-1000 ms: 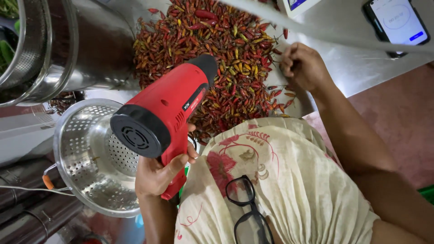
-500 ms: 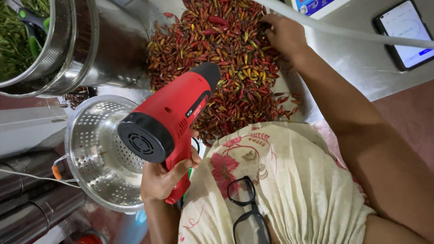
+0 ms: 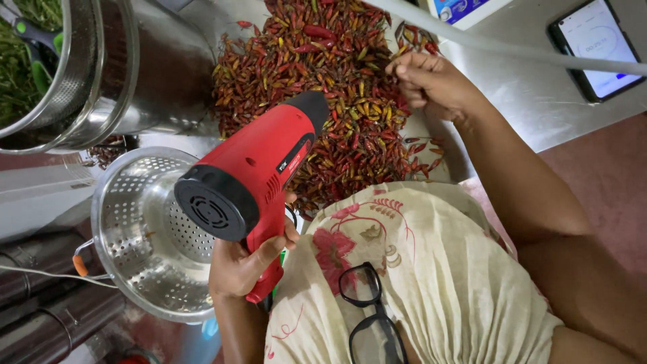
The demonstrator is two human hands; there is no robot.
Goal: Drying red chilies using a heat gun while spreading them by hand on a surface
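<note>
My left hand (image 3: 242,266) grips the handle of a red heat gun (image 3: 256,175) with a black nozzle and a black rear vent. The nozzle points at a heap of dried red and yellow chilies (image 3: 323,81) spread on a steel worktop. My right hand (image 3: 431,81) rests at the heap's right edge, its fingers curled and pinched on a few chilies. Black-framed glasses (image 3: 371,317) hang on my floral cream garment.
A perforated steel colander (image 3: 135,236) sits left of the heat gun, with a large steel pot (image 3: 148,74) behind it. A strainer of greens (image 3: 34,61) is at top left. A phone (image 3: 593,47) lies at top right under a white tube (image 3: 512,54).
My right hand went further up into the chili heap, then drew back slightly toward its right edge. The heat gun stays held and aimed at the heap.
</note>
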